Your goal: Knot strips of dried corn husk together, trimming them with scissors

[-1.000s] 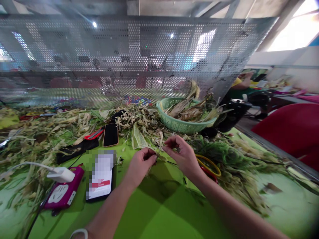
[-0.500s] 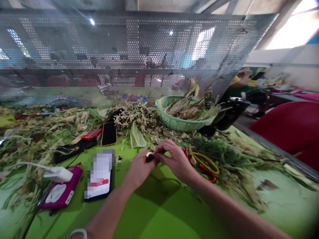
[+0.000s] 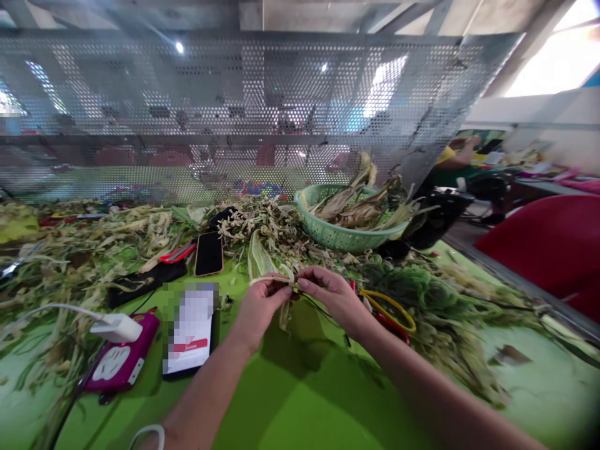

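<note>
Both hands meet above the green table, fingertips almost touching. My left hand (image 3: 257,312) pinches a pale corn husk strip (image 3: 284,317), one end of which hangs below the fingers. Closed at the same spot, my right hand (image 3: 334,299) grips where the strip crosses a thin dark wire (image 3: 321,307) that slants down to the right. Exactly how the two are joined is hidden by the fingertips. Just behind my left hand lies a broad pale husk piece (image 3: 260,256). A yellow-and-red handled tool (image 3: 391,307) is beside my right wrist.
A green basket (image 3: 349,239) of dry husks stands behind. A lit phone (image 3: 190,337), dark phone (image 3: 209,253), red cutter (image 3: 178,252) and purple power block (image 3: 122,356) with cables lie left. Husk scraps (image 3: 262,219) and green fibres (image 3: 422,284) spread around. A perforated metal screen (image 3: 210,94) rises behind.
The husk strip now shows lengthwise across my left fingers with an end hanging down, and the dark wire has come into view below my right hand. The view has shifted slightly.
</note>
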`<act>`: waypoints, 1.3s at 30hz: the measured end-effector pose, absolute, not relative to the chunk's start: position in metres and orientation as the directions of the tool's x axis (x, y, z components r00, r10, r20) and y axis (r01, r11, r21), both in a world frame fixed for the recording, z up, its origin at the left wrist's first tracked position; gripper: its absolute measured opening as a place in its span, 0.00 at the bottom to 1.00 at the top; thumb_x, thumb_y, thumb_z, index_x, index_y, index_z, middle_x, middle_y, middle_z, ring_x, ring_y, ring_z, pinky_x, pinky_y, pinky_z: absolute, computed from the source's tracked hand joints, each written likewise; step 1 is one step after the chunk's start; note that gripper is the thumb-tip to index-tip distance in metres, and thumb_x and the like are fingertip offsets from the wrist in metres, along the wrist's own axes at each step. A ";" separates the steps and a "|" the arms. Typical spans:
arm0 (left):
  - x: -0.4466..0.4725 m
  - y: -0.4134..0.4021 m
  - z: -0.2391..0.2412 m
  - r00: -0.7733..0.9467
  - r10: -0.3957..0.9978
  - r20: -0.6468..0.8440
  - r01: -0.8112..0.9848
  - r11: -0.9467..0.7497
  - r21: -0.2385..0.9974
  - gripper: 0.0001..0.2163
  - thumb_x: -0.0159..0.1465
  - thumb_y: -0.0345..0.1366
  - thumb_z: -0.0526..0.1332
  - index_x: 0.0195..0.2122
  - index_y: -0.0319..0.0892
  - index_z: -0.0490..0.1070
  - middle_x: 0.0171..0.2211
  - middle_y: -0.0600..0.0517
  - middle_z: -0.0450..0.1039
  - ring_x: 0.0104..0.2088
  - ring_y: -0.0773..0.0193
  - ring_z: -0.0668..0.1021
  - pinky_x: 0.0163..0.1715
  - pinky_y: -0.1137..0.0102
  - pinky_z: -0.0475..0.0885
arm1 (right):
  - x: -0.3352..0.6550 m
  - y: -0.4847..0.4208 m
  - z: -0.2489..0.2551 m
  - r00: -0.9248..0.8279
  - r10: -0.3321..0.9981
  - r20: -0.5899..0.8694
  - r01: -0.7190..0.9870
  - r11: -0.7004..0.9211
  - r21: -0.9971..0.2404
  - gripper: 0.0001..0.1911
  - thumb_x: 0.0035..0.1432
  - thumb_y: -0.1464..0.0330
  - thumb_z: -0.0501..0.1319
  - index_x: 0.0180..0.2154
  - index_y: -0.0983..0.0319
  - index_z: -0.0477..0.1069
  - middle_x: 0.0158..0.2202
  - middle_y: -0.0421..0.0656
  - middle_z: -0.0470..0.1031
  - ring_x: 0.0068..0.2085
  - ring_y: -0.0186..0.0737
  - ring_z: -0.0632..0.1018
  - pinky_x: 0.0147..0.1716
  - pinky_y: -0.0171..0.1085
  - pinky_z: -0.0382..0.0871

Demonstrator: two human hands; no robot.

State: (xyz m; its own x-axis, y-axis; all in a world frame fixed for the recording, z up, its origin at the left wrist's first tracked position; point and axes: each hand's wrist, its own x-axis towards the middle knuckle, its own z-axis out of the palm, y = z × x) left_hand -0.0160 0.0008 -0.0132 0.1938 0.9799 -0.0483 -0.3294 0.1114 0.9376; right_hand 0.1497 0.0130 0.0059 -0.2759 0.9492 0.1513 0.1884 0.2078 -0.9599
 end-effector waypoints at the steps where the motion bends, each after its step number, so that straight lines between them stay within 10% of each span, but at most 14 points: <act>1: -0.016 0.001 -0.014 0.207 0.978 -0.035 -0.307 0.099 0.946 0.11 0.53 0.38 0.67 0.36 0.40 0.72 0.33 0.51 0.75 0.36 0.64 0.75 0.42 0.68 0.68 | 0.148 0.013 0.005 -0.289 0.949 0.124 0.151 0.173 -0.973 0.13 0.56 0.59 0.61 0.35 0.62 0.71 0.31 0.41 0.73 0.34 0.38 0.72 0.35 0.36 0.66; 10: -0.015 0.000 -0.015 0.234 0.972 0.012 -0.147 0.023 0.989 0.11 0.58 0.44 0.62 0.33 0.41 0.71 0.28 0.53 0.72 0.30 0.66 0.71 0.31 0.73 0.65 | 0.141 0.011 -0.001 -0.189 0.979 0.077 -0.050 0.069 -0.996 0.13 0.50 0.60 0.66 0.29 0.61 0.67 0.26 0.36 0.65 0.28 0.32 0.66 0.27 0.32 0.60; 22: -0.015 -0.004 -0.012 0.241 0.961 -0.133 -0.334 0.210 0.919 0.12 0.53 0.40 0.67 0.35 0.40 0.72 0.29 0.52 0.73 0.31 0.67 0.73 0.34 0.72 0.67 | 0.142 0.011 0.004 -0.177 0.950 0.258 0.181 0.289 -0.940 0.09 0.55 0.63 0.62 0.29 0.62 0.66 0.26 0.37 0.65 0.29 0.34 0.66 0.30 0.33 0.62; 29: -0.019 0.005 -0.014 0.086 0.987 -0.139 -0.391 0.162 0.906 0.13 0.50 0.39 0.69 0.32 0.39 0.70 0.26 0.53 0.73 0.28 0.68 0.74 0.33 0.73 0.67 | 0.149 0.008 0.007 -0.199 0.815 0.544 0.449 0.569 -0.689 0.06 0.56 0.71 0.62 0.38 0.59 0.71 0.37 0.43 0.72 0.41 0.40 0.72 0.42 0.39 0.65; 39: -0.018 0.004 -0.014 0.042 0.989 -0.145 -0.438 0.148 0.887 0.14 0.47 0.38 0.71 0.31 0.39 0.71 0.26 0.54 0.72 0.27 0.70 0.72 0.29 0.75 0.67 | 0.143 0.002 0.008 -0.419 0.767 0.486 0.424 0.639 -0.642 0.06 0.55 0.75 0.61 0.33 0.59 0.73 0.34 0.42 0.73 0.39 0.41 0.72 0.40 0.39 0.64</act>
State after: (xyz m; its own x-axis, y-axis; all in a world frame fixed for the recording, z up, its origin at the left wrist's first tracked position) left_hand -0.0181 0.0038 -0.0140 0.0417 0.9886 -0.1448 -0.4380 0.1483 0.8866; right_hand 0.1430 0.0024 0.0077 -0.4186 0.7670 0.4863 0.4242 0.6386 -0.6421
